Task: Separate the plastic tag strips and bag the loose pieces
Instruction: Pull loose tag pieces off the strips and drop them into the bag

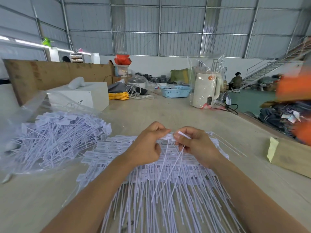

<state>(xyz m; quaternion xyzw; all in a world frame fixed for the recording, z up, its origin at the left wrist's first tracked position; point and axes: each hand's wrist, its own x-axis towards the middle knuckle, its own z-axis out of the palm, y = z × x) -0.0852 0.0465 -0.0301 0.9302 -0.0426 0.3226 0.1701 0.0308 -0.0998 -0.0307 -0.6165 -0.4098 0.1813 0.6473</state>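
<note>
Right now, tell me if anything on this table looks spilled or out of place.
Loose white plastic tags spill out of the clear plastic bag's mouth onto the beige table. Otherwise nothing odd: both hands, left and right, pinch one tag strip over the stacked strips.

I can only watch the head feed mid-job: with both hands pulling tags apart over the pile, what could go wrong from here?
1. The left hand and right hand pinch one tag strip directly above the unsorted pile; a freed piece could drop back in and mix.
2. The clear bag of loose pieces lies flat with its mouth open, so pieces may slide out onto the table.
</note>
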